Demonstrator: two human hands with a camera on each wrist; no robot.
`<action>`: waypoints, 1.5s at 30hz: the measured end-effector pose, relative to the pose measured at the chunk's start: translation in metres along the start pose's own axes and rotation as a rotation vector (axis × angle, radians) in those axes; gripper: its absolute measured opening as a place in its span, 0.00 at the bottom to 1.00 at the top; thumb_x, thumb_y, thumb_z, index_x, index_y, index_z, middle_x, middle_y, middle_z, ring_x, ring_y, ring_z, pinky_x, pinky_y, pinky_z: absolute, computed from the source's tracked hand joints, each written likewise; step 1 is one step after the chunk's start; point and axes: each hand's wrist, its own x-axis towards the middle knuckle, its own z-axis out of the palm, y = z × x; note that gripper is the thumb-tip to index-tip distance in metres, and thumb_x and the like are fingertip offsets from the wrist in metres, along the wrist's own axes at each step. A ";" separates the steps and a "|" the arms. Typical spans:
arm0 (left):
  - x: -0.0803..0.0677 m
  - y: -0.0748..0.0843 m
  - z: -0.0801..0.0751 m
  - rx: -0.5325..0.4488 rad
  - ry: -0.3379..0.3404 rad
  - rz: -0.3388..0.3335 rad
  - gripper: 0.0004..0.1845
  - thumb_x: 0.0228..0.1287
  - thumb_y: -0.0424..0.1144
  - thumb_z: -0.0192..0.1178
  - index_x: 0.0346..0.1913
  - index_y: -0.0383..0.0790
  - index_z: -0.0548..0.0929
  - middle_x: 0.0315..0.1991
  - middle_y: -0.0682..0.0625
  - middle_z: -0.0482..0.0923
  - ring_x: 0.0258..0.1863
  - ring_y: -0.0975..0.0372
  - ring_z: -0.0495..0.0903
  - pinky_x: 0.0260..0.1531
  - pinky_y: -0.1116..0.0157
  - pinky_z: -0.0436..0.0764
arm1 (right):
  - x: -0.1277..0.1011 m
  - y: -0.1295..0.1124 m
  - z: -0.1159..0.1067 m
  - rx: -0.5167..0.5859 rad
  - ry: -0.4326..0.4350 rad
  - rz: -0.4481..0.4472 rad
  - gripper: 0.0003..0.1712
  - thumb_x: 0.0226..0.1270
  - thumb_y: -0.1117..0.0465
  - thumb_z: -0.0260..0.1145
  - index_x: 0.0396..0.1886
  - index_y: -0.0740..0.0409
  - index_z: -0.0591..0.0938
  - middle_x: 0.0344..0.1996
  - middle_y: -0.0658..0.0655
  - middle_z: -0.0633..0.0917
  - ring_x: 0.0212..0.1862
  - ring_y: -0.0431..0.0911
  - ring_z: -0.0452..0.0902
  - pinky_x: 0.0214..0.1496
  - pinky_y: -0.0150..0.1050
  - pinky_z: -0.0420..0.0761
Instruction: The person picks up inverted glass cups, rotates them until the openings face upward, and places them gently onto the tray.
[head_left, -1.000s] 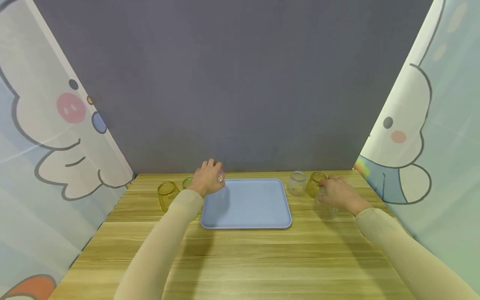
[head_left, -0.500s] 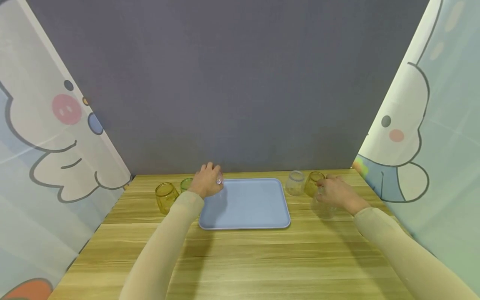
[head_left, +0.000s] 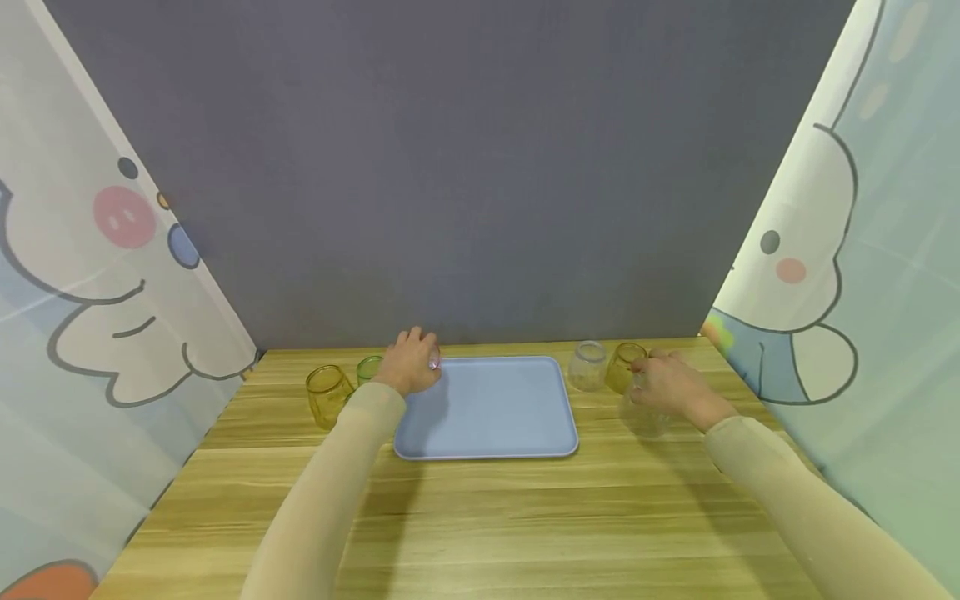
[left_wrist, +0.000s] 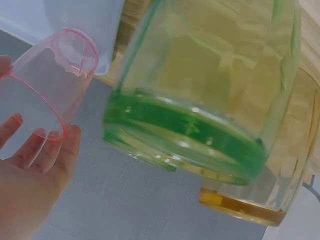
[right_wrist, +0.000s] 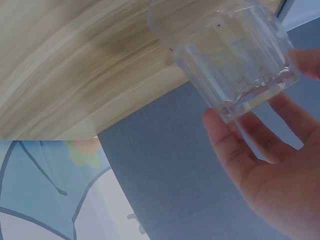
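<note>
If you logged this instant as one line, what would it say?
left hand: holds pink cup at blue tray corner | right hand: holds clear glass on table | green glass, two amber glasses, clear jar idle

Pink cup [left_wrist: 47, 85] upside down over tray corner, clear ribbed glass [right_wrist: 227, 55] inverted on wood

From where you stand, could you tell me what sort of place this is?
Probably a staged tabletop booth, not a real kitchen: a wooden table closed in by a grey backdrop and cartoon curtains, with a blue tray among coloured glasses.
</note>
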 end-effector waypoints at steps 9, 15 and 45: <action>0.004 -0.003 0.002 -0.023 0.009 -0.019 0.28 0.62 0.44 0.62 0.64 0.38 0.75 0.57 0.38 0.72 0.60 0.42 0.70 0.57 0.40 0.73 | 0.001 0.000 0.000 0.000 0.001 -0.001 0.26 0.61 0.55 0.69 0.53 0.70 0.83 0.49 0.68 0.82 0.54 0.67 0.73 0.59 0.65 0.71; 0.006 -0.007 0.004 -0.069 -0.014 -0.072 0.31 0.63 0.42 0.59 0.69 0.38 0.73 0.62 0.37 0.71 0.66 0.40 0.66 0.62 0.37 0.68 | 0.004 -0.001 0.003 -0.003 0.022 -0.029 0.25 0.61 0.56 0.68 0.52 0.70 0.84 0.48 0.66 0.84 0.55 0.64 0.74 0.62 0.64 0.68; 0.011 -0.010 0.016 -0.060 -0.011 -0.056 0.22 0.72 0.45 0.52 0.66 0.47 0.75 0.67 0.37 0.68 0.71 0.40 0.61 0.67 0.37 0.63 | -0.005 0.001 0.005 0.060 0.005 0.054 0.28 0.64 0.53 0.66 0.58 0.68 0.82 0.54 0.72 0.79 0.55 0.71 0.71 0.52 0.67 0.75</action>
